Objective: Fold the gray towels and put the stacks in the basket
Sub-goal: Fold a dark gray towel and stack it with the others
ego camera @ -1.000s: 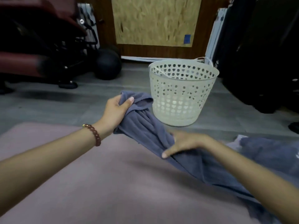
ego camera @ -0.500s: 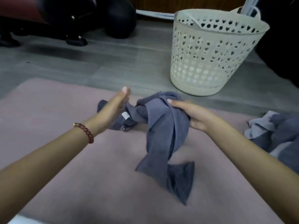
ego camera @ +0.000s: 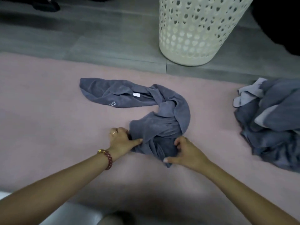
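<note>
The left grip (ego camera: 121, 140) holds the towel (ego camera: 155, 125) at its near left edge, with the fingers curled into the fold and the thumb laid along the cloth. The right grip (ego camera: 185, 153) pinches the towel's near end, fingers bent over a bunched ridge and thumb stretched toward the corner. Between the two grips the cloth lies crumpled on the pink mat (ego camera: 48, 119). From there the towel runs away from the grips, loops round beyond the right grip and stretches off, twisted, past the left one, with a white label (ego camera: 136, 94) facing up on that far stretch. A pile (ego camera: 272, 120) of more gray towels lies on the mat well out to the right of the right grip, apart from the held towel. The basket (ego camera: 194, 38) stands upright on the gray floor (ego camera: 81, 38), beyond the right grip and past the mat's far edge; its inside is out of view. A red bead bracelet (ego camera: 108, 158) sits on the wrist behind the left grip
</note>
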